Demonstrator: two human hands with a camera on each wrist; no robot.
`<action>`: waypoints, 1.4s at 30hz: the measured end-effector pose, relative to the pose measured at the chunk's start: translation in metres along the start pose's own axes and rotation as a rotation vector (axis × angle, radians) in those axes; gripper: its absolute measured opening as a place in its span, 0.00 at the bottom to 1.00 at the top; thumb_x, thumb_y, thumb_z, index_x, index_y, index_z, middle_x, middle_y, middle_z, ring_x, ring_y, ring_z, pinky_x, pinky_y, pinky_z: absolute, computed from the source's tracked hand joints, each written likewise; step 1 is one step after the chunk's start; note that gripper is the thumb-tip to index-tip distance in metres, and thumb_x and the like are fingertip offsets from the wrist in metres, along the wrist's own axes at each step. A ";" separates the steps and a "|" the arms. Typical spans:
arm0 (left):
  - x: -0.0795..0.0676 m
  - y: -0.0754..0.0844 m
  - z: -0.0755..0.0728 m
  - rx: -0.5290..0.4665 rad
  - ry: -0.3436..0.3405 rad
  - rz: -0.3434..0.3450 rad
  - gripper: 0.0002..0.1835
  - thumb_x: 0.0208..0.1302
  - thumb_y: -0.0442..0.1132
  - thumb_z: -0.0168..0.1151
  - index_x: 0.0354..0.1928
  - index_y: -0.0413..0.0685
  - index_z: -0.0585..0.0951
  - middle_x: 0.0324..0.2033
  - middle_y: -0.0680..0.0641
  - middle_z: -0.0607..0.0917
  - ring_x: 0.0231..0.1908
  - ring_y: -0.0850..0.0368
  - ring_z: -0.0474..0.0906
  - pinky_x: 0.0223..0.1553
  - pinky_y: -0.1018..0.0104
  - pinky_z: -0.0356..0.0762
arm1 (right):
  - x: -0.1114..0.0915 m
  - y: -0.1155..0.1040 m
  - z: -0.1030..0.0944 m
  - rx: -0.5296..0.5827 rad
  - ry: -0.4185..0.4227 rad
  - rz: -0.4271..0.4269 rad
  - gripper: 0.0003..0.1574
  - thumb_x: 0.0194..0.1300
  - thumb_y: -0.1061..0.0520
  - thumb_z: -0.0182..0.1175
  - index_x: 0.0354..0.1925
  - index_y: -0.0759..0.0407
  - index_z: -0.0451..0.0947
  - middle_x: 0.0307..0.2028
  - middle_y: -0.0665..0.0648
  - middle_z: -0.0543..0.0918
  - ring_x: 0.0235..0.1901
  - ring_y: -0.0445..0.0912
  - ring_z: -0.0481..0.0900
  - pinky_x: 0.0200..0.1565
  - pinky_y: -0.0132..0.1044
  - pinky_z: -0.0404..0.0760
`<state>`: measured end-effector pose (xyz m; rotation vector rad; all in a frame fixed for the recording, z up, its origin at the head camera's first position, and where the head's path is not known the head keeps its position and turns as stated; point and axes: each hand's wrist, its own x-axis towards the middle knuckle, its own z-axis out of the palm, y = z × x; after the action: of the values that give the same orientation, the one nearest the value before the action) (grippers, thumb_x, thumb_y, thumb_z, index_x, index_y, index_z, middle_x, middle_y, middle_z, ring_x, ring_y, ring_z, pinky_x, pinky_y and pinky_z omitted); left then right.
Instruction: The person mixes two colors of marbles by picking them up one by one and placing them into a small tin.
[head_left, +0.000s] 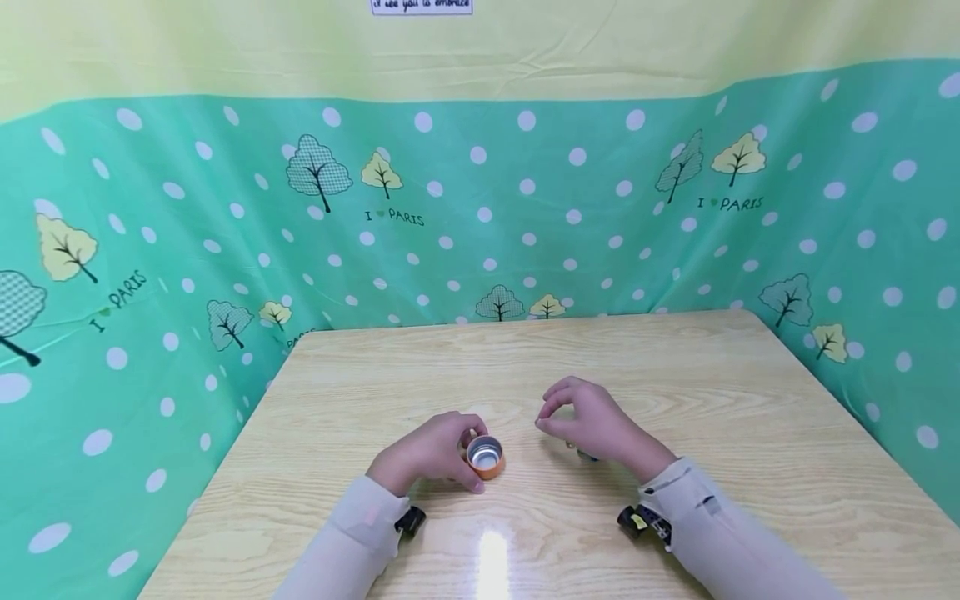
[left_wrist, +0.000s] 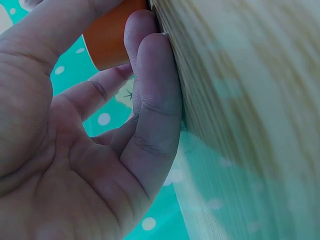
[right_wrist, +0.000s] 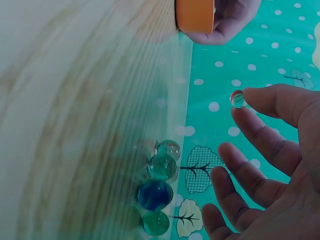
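Note:
My left hand (head_left: 431, 454) holds a small round orange tin (head_left: 486, 471) between thumb and fingers. The tin stands upright on the table, its silvery inside facing up. In the left wrist view its orange wall (left_wrist: 107, 42) shows beyond the fingers. To the right, above the tabletop, my right hand (head_left: 596, 421) pinches a clear glass marble (right_wrist: 237, 99) with a red streak between thumb and index fingertip. Below that hand several marbles lie close together on the table, among them a blue one (right_wrist: 155, 195), a green one (right_wrist: 156, 223) and a teal one (right_wrist: 163, 167).
The light wood table (head_left: 360, 375) stretches away to a green dotted cloth (head_left: 525, 208) hung at the back and both sides. A black wrist camera (head_left: 410, 522) sits at the left cuff, another (head_left: 633, 522) at the right.

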<state>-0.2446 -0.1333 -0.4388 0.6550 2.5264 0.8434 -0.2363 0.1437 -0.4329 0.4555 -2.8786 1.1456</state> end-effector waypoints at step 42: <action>0.001 -0.001 0.000 0.009 -0.005 -0.009 0.31 0.38 0.43 0.90 0.46 0.58 0.82 0.40 0.52 0.84 0.40 0.56 0.77 0.45 0.56 0.77 | 0.001 -0.034 0.029 0.022 -0.093 -0.120 0.08 0.60 0.54 0.75 0.30 0.39 0.87 0.52 0.48 0.83 0.58 0.48 0.78 0.66 0.53 0.75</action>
<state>-0.2461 -0.1333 -0.4393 0.6472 2.5288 0.8268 -0.2252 0.1010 -0.4314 0.6899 -2.8716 1.1681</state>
